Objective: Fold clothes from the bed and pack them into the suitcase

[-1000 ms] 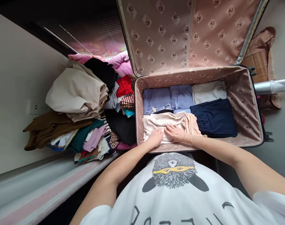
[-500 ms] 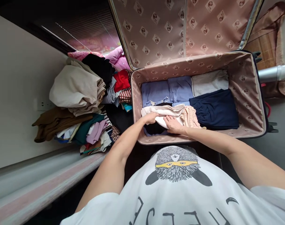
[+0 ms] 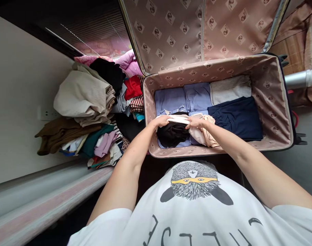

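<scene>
A pale pink garment point(image 3: 178, 118) with a ruffled, elastic-looking peach part is stretched between my hands inside the open suitcase point(image 3: 248, 145). My left hand point(image 3: 162, 121) grips its left end, fingers closed on the cloth. Its other edge is pinched by my right hand point(image 3: 194, 122), close to the gathered part point(image 3: 209, 136). Below the cloth lies a bunched black garment point(image 3: 174, 133). Folded blue-violet clothes point(image 3: 171, 99) line the suitcase behind my hands. To the right are folded navy trousers point(image 3: 236, 119) and a light grey garment point(image 3: 230, 90).
The suitcase lid point(image 3: 176, 34) stands raised at the back. Left of the case is a heap of clothes, with a large beige cloth point(image 3: 81, 92), a brown garment point(image 3: 60, 133) and a red one point(image 3: 133, 87). A metal pole point(image 3: 299, 79) sits at the right.
My hands have lifted and gathered the pale pink garment, pulling its near edge away from me. More of the black garment shows beneath. My right hand has gone from lying on the cloth to gripping it.
</scene>
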`<action>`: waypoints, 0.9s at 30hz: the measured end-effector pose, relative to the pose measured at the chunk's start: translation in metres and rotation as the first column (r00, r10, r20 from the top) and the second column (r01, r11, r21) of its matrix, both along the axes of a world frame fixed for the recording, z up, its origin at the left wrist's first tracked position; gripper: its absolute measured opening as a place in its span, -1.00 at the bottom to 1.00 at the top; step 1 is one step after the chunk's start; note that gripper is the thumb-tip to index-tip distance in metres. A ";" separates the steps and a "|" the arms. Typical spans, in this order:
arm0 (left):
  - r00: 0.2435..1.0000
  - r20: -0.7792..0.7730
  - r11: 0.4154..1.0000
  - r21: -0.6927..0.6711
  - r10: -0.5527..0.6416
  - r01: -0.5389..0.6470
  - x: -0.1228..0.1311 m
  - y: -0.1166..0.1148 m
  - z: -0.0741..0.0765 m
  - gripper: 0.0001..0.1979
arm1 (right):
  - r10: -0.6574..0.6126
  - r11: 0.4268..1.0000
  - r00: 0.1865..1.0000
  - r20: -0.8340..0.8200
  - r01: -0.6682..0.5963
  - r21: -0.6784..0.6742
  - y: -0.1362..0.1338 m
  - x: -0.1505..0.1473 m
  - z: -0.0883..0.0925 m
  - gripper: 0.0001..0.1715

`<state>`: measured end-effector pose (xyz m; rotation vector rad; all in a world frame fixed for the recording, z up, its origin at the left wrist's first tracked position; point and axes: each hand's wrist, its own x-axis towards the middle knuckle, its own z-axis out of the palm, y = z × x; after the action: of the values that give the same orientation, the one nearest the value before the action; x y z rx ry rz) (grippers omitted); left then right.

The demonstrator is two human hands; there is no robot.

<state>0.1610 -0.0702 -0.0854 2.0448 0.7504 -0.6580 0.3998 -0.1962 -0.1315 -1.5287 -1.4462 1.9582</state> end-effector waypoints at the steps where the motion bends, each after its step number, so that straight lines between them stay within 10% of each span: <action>1: 0.999 0.002 0.999 -0.006 -0.045 0.045 -0.001 -0.002 0.000 -0.40 | -0.005 0.998 1.000 -0.018 0.004 -0.055 -0.001 0.002 0.001 -0.58; 6: 0.995 0.034 0.996 -0.012 -0.092 0.092 0.001 -0.012 0.005 -0.52 | -0.127 0.954 0.987 -0.099 0.094 -0.283 -0.010 0.001 0.011 -0.57; 14: 0.919 0.249 0.952 -0.094 0.306 -0.291 0.009 -0.008 0.052 -0.73 | -0.343 0.938 0.939 -0.036 0.344 0.032 -0.023 -0.013 0.059 -0.66; 20: 0.919 0.326 0.931 -0.350 0.219 -0.098 -0.004 0.030 0.128 -0.60 | -0.375 0.926 0.919 -0.122 0.377 -0.007 0.007 -0.018 0.149 -0.53; 24: 0.847 0.489 0.978 -0.127 0.208 -0.166 -0.033 0.072 0.202 -0.73 | -0.330 0.883 0.932 -0.148 0.360 0.300 0.071 -0.039 0.224 -0.44; 27: 0.701 0.674 0.901 0.123 0.232 -0.416 -0.079 0.109 0.272 -0.82 | -0.352 0.691 0.933 -0.074 0.312 0.652 0.132 -0.081 0.285 -0.46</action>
<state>0.0816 0.0389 0.1871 2.0969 0.7738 0.3890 0.3191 -0.0639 0.1537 -1.3746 -1.5144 1.0237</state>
